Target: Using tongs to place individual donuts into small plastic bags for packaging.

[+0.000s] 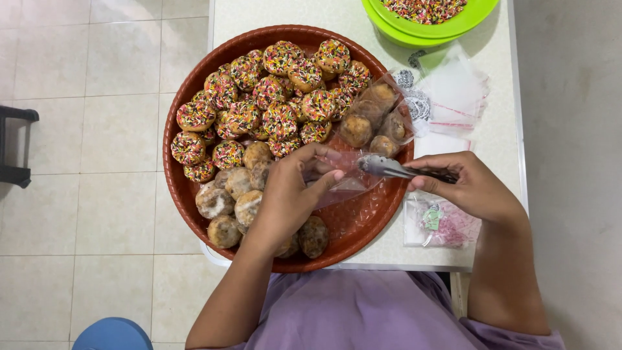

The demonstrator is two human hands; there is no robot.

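Tongs (395, 170), metal, lie across the tray's 3 o'clock rim, tips pointing to 9 o'clock into a clear plastic bag (343, 175). Right hand (470, 185) has its fingers (431, 183) curled closed round the tongs' dark handle. Left hand (291, 188) over tray centre, fingers (324, 181) pinched on the bag's edge, holding the mouth up; thumb and forefinger close together, not wide. Round red-brown tray (369, 220) sits on the white counter (499, 129). Sprinkle-topped donuts (272, 97) piled at 11 to 1 o'clock of the tray, plain sugared donuts (223, 201) at 7 to 9 o'clock, partly hidden under the left wrist. Filled bag of plain donuts (376, 120) at 2 o'clock, just beside the tong tips. Green bowl of sprinkles (447, 29) at 1 o'clock on the counter. Empty bags stack (457, 91) and packet of ties (440, 223) by the right hand.
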